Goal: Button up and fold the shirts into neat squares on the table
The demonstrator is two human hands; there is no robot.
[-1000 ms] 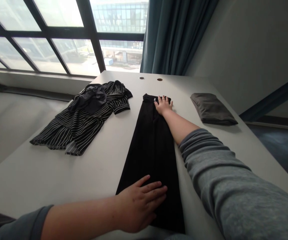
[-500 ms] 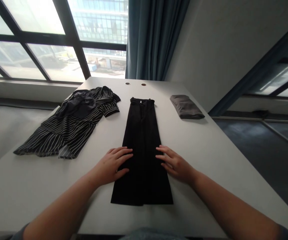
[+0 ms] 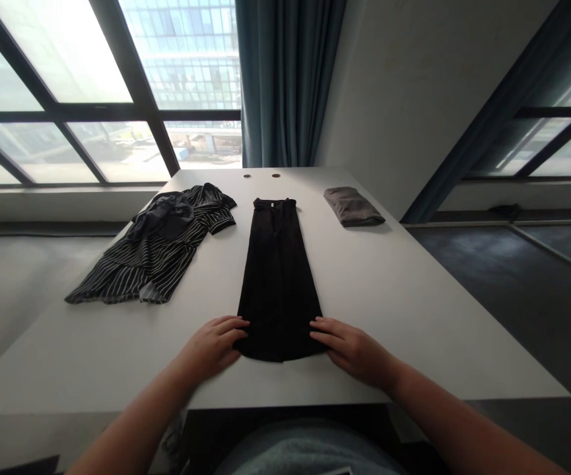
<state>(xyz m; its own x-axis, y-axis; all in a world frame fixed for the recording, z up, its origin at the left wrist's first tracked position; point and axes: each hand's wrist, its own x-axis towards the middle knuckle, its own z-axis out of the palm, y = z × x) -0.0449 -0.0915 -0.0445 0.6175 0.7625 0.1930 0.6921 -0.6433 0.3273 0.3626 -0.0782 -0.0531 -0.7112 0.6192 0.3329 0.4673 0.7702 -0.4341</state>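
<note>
Black trousers (image 3: 278, 277) lie lengthwise on the white table (image 3: 389, 316), waistband at the far end and leg hems toward me. At the left hem corner, my left hand (image 3: 218, 346) has its fingers over the cloth, with the thumb lower at the edge. My right hand (image 3: 357, 346) holds the opposite hem corner the same way, its thumb mostly hidden. Both corners curve up slightly between the fingers. A small white label shows inside the waistband.
A black-and-white striped garment (image 3: 151, 247), with dark cloth on it, lies loosely at the left. A folded grey-brown garment (image 3: 354, 208) rests at the far right. Behind the table hang blue curtains (image 3: 285, 86) beside large windows.
Both hands have moved down the trouser legs toward me and closed on the hem corners. The hem corners now curve up. My view has tilted, showing the table's front edge.
</note>
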